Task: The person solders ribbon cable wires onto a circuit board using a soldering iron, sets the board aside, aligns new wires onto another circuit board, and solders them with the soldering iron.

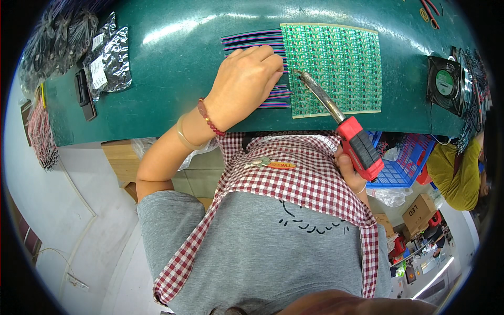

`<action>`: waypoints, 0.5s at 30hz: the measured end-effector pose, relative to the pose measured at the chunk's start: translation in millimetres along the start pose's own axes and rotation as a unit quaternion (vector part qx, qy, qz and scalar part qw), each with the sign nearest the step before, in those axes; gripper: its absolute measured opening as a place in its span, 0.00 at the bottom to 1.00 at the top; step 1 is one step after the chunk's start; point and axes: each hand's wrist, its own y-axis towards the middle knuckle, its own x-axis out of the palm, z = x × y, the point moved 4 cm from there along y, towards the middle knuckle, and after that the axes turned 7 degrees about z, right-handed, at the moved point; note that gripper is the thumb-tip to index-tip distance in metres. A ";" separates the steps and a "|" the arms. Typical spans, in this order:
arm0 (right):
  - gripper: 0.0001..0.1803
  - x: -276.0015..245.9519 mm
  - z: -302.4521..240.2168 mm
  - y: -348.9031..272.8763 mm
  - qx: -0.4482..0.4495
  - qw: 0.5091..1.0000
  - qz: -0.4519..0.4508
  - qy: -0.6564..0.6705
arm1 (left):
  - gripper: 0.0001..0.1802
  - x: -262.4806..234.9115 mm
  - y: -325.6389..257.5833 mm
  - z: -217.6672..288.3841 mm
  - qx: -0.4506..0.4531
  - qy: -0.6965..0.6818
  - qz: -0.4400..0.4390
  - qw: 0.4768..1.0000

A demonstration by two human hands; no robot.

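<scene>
A green circuit board panel (336, 68), crowded with small repeated circuits, lies on the green work table. Thin dark wires (252, 39) with pink and blue stripes run side by side up to its left edge. Over these wires my left hand (247, 84) is closed, thumb and fingers pinched on a wire at the board's edge; the fingertips are partly hidden. My right hand (346, 169) is wrapped around a red and black soldering iron (359, 147). Its metal tip points up and left, at the left columns of the board near my left fingers.
A black fan (445, 84) stands at the table's right side beside tangled cables. Silver-black bags (110, 63) and a dark flat object (84, 92) are at the left. Red-white wires (41, 128) hang off the left edge. A blue crate (399, 168) sits below right.
</scene>
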 end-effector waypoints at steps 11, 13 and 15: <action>0.11 2.4 -0.6 3.1 -0.015 0.999 -0.022 -0.020 | 0.04 1.0 -0.9 -1.0 -0.004 0.001 -0.002 1.000; 0.11 0.9 -2.6 2.4 -0.002 1.000 -0.014 -0.005 | 0.04 0.5 -0.6 -1.0 -0.006 0.000 -0.004 1.000; 0.11 -0.2 -2.3 0.5 0.010 1.000 -0.006 0.011 | 0.04 -0.2 -0.4 -0.5 -0.008 0.001 -0.006 1.000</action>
